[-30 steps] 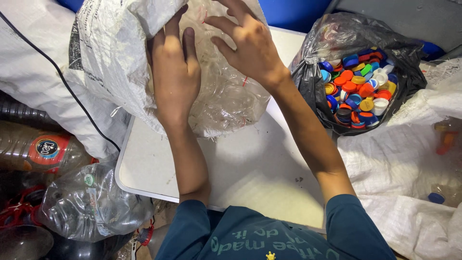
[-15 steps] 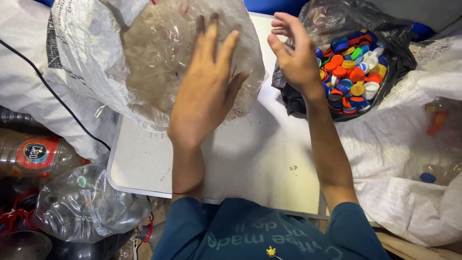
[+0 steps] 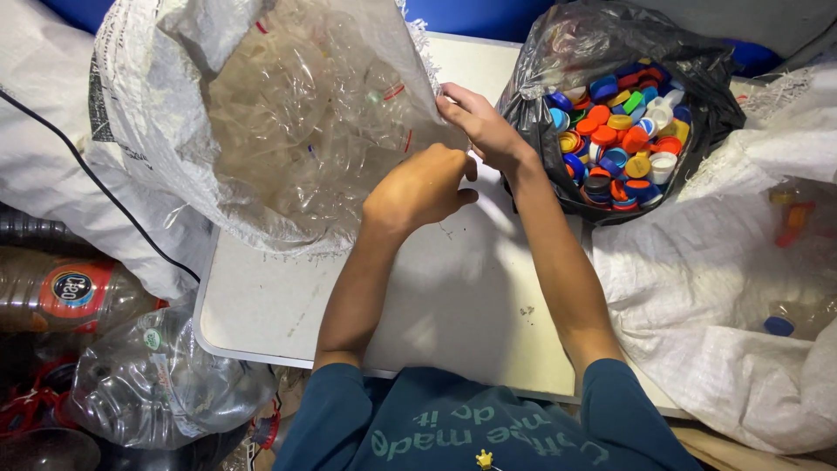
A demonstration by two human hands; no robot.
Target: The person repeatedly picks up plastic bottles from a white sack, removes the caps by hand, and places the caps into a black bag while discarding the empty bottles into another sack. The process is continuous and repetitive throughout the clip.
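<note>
One sack (image 3: 166, 113) — two hands (left (image 3: 420, 187), right (image 3: 481, 129))

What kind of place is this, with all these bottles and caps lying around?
Probably a plastic recycling sorting spot: a woven sack full of clear crushed bottles, a black bag of loose coloured caps, and more empty bottles piled beside the table.

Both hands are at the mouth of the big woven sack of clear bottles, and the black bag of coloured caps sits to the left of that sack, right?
Not quite: the head view shows the black bag of caps to the right of the woven sack, not the left. The left hand and right hand are indeed at the sack's mouth.
</note>
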